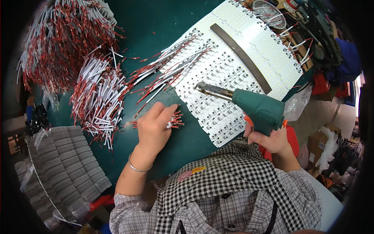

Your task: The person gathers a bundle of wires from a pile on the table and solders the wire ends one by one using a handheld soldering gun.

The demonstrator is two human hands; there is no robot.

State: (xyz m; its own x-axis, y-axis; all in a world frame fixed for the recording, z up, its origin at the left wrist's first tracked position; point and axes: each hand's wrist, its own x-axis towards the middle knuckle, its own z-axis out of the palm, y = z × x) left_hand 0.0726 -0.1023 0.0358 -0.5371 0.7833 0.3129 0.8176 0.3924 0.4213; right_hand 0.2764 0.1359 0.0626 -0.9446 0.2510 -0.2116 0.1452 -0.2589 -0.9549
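Beside the white circuit panel (pixel 222 126), my right hand (pixel 271 140) wraps the handle of a green soldering gun (pixel 259 108), its tip over the panel; my left hand (pixel 152 125) pinches a red-and-white wire bundle (pixel 177 120) above the table (pixel 179 146). I judge a steady tip, wires fanned for single pick-up, serves best; I can read no lettering.

A dark green, flat-topped worktable (pixel 134 19) stands beside a pale beige floor (pixel 307 121), possibly concrete, where a brown cardboard box (pixel 316 145) sits near crumpled white plastic (pixel 327 150).
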